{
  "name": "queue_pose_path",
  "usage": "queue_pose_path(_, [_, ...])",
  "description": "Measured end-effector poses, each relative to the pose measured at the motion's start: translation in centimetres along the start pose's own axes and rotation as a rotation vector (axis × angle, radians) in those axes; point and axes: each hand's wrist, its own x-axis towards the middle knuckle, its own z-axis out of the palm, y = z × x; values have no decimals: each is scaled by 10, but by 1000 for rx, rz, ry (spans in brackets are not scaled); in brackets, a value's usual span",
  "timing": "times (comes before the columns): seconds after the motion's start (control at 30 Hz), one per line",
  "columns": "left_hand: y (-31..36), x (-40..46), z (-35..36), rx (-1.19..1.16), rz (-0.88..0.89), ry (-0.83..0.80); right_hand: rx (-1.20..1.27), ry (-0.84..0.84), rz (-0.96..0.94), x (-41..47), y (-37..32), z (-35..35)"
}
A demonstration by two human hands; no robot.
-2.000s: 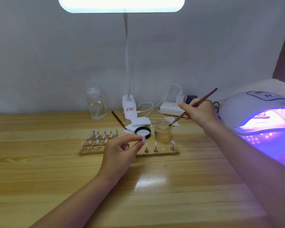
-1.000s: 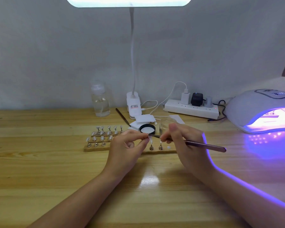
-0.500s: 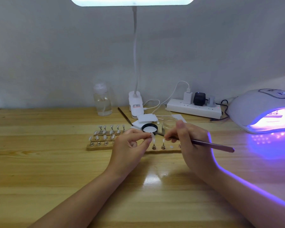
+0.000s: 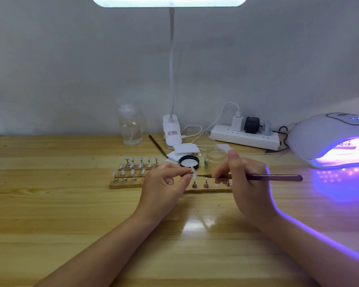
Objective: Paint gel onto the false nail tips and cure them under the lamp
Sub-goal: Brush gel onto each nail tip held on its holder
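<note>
1. Your left hand [image 4: 164, 183] pinches one nail tip [image 4: 192, 170] on its small metal stand between thumb and forefinger, holding it just above the wooden holder board [image 4: 126, 184].
2. Your right hand [image 4: 245, 183] grips the brush [image 4: 257, 177] like a pen, the handle pointing right and the bristle end touching or almost touching the pinched tip; which, the picture does not settle.
3. More nail tips on stands [image 4: 133, 168] sit in rows on the left part of the board; a few stands [image 4: 206, 184] remain to the right of your left hand.
4. The open gel jar [image 4: 215, 157] stands just behind your right hand, its black lid [image 4: 189, 162] beside it.
5. The curing lamp [image 4: 327, 139] glows violet at the right edge of the tabletop [image 4: 71, 214], well apart from the board.
6. A clear bottle [image 4: 130, 127], a desk lamp base [image 4: 171, 129] and a power strip [image 4: 245, 138] line the wall.
</note>
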Motion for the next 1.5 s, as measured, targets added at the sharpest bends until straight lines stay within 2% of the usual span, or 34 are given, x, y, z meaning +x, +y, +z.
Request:
queue_pose_path(0.1, [0,0,0,-4,-1,0,-70,-19,-56,2,0,2])
queue_pose_path(0.27, [0,0,0,-5,2,0,48,-14,80,-2,-2,2])
queue_pose_path(0.4, [0,1,0,-6,7,1,-46,-29,-38,0,-1,1])
queue_pose_path(0.53, [-1,1,0,-2,11,-1,39,4,67,-2,-1,0])
queue_pose_path(0.7, [-2,1,1,3,25,-6,-56,-25,-22,0,-1,1])
queue_pose_path(0.87, [-1,1,-1,-12,32,-16,54,31,144,-3,-4,1])
queue_pose_path(1.1, [0,0,-1,-29,52,-7,22,59,113,-2,-3,-1])
queue_pose_path(1.3, [-3,0,-1,-33,9,-34,-80,-19,-7,-5,-4,2])
queue_pose_path(1.43, [-3,1,-2,-29,-9,-14,-12,-36,50,-9,-3,3])
queue_pose_path(1.5, [-2,2,-2,-26,-13,-12,-25,-7,14,-8,-3,2])
